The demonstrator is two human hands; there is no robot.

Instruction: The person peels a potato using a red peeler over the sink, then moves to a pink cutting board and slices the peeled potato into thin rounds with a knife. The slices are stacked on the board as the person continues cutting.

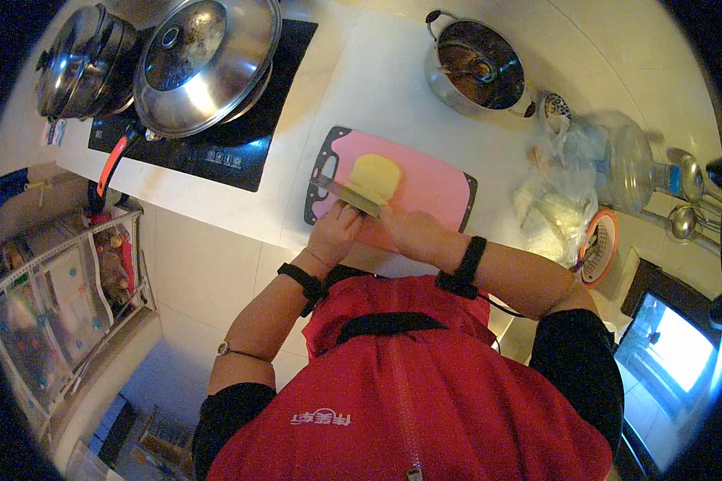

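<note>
A pale yellow chunk of food [375,173], perhaps peeled potato, lies on a pink cutting board [430,165] with dark ends. In my right hand [414,233] is a kitchen knife [350,197], gripped at its near right end, the handle covered by the fingers. Its blade points left and slightly away from me, along the near side of the chunk. My left hand [336,229] is at the board's near edge, its curled fingertips close to the blade. Whether those fingers touch the blade or hold something beneath them is hidden.
A lidded wok [207,66] and a stacked steamer pot [84,66] stand on the black induction hob [234,150] at left. Beyond the board is a two-handled pot [480,66] with dark contents. Plastic bags [556,198], a large clear bottle [626,159] and an orange-rimmed strainer [598,249] crowd the right.
</note>
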